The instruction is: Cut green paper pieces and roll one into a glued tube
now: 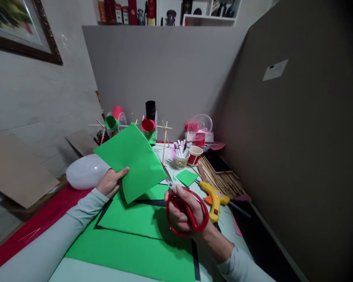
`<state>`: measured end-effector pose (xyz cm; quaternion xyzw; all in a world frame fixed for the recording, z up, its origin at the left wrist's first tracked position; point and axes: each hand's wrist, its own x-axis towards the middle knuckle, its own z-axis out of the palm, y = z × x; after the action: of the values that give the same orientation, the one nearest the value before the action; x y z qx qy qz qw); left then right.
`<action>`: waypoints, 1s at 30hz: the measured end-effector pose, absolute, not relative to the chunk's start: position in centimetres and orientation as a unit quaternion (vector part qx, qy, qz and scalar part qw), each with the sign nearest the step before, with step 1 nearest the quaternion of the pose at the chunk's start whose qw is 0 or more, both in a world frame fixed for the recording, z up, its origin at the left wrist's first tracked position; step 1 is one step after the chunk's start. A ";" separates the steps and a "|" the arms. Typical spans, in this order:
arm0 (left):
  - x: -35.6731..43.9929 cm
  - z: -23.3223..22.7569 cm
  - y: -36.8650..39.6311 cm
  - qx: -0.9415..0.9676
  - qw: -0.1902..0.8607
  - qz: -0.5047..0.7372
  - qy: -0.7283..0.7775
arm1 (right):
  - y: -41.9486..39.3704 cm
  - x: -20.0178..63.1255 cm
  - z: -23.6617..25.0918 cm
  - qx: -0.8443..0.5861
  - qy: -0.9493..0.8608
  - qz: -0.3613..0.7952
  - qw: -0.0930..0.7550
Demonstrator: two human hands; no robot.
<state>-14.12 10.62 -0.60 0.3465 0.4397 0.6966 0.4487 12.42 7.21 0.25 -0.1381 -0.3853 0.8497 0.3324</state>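
left hand (113,182) with thumb and fingers clamped on green sheet (135,160) at its near left edge, right fingers curled around red-handled scissors (171,186), near its right corner

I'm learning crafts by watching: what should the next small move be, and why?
Probably line up the red-handled scissors with an edge of the green sheet: the left hand holds it raised, and the right hand has them near one corner.
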 end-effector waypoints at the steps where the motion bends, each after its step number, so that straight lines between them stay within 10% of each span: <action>1: -14.1 -0.5 10.6 0.346 0.450 0.697 0.438 | 7.2 12.5 0.2 -0.140 -0.388 0.850 0.329; 30: -13.8 -1.2 10.6 0.363 0.485 0.660 0.444 | 7.7 11.8 -1.2 -0.158 -0.409 0.844 0.308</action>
<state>-13.82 10.56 -1.24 0.3627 0.4445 0.6597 0.4855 11.77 7.71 -1.17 -0.1579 -0.4093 0.8441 0.3084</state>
